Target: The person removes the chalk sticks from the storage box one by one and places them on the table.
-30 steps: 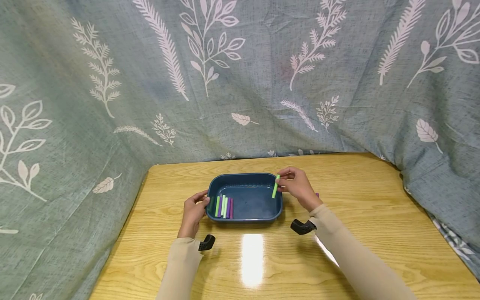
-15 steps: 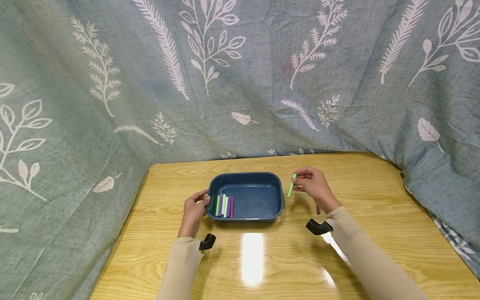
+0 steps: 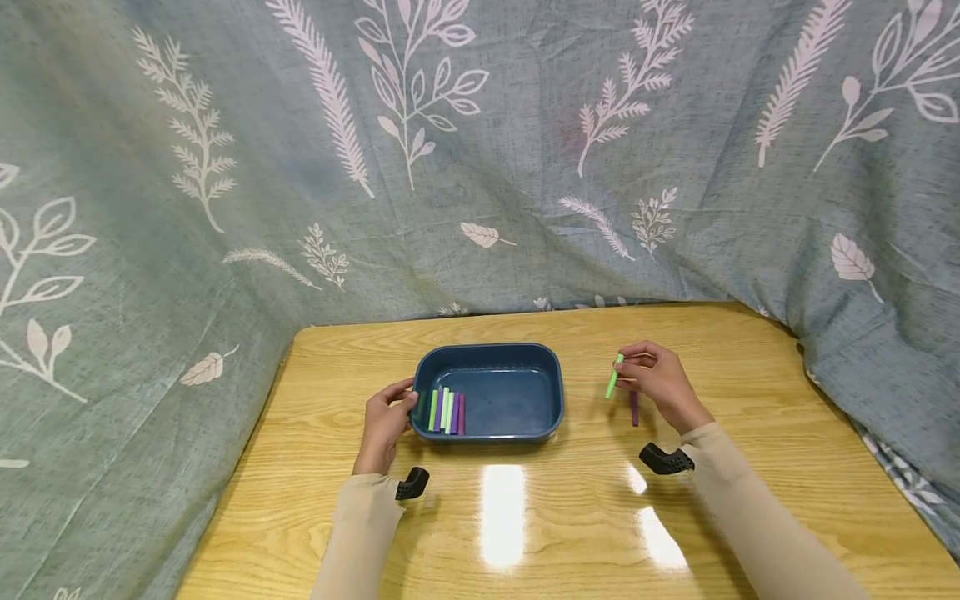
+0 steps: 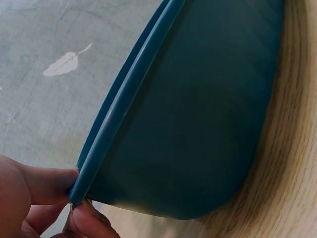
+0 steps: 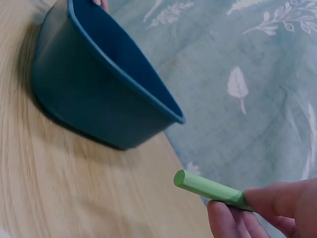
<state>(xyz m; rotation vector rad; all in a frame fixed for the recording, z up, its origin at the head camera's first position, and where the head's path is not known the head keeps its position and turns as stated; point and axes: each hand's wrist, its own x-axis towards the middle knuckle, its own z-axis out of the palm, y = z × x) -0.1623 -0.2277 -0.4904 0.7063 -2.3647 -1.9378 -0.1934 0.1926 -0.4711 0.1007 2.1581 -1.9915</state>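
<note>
My right hand (image 3: 662,382) pinches a green chalk stick (image 3: 614,377) near one end, above the table right of the blue bin. In the right wrist view the chalk (image 5: 210,190) points out past the thumb and fingertips. A purple chalk stick (image 3: 634,409) lies on the table just below that hand. My left hand (image 3: 386,423) grips the left rim of the blue plastic bin (image 3: 487,438); the left wrist view shows thumb and fingers on either side of the rim (image 4: 106,134). Inside the bin, several green, purple and pale chalk sticks (image 3: 447,411) stand side by side at the left end.
The wooden table (image 3: 570,517) carries the bin near its middle. A patterned grey-green curtain (image 3: 480,167) hangs behind the table and along both sides. Black wrist mounts (image 3: 666,459) stick out from both sleeves.
My right hand has moved right, carrying the green chalk from over the bin's right end to above the table. The purple chalk on the table has come into view. The left hand stays at the rim.
</note>
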